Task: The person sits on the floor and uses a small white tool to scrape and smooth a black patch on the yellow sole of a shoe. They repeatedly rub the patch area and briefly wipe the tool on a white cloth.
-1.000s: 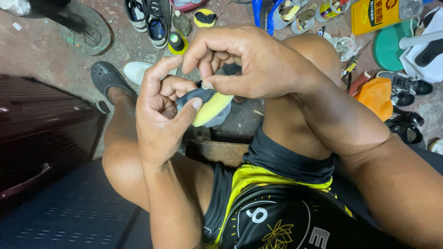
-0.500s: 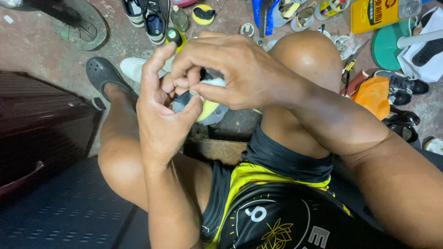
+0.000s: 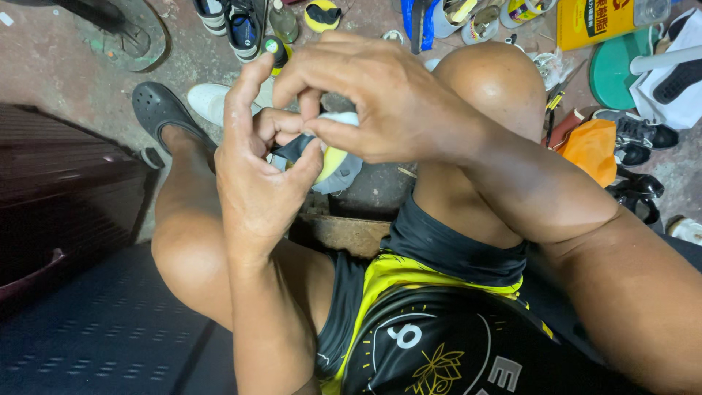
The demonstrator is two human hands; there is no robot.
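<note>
The person sits with both knees up, hands raised together over the gap between the legs. The left hand (image 3: 256, 175) is turned palm inward, its thumb pressed against the side of a small shoe with a grey upper and yellow sole (image 3: 333, 161), and its fingers curled around the shoe's near edge, so it grips the shoe. The right hand (image 3: 373, 99) comes over the top from the right, fingers bent and pinched down at the shoe's white upper rim; it is closed on that rim, though whether something thin lies between the fingertips cannot be told. The shoe itself sits between the two hands, mostly hidden by them, above a rusty brown metal stand (image 3: 344, 230) that shows between the thighs.

On the far floor, a black perforated clog (image 3: 157, 110) covers the person's left foot, with a white shoe (image 3: 212, 99) just beside it. Farther away lie dark sneakers (image 3: 238, 22) and a small green-capped bottle (image 3: 272, 47). To the right are an orange cloth bag (image 3: 592, 150), a yellow rectangular can (image 3: 596, 22) and a round green lid-like disc (image 3: 610, 73).
</note>
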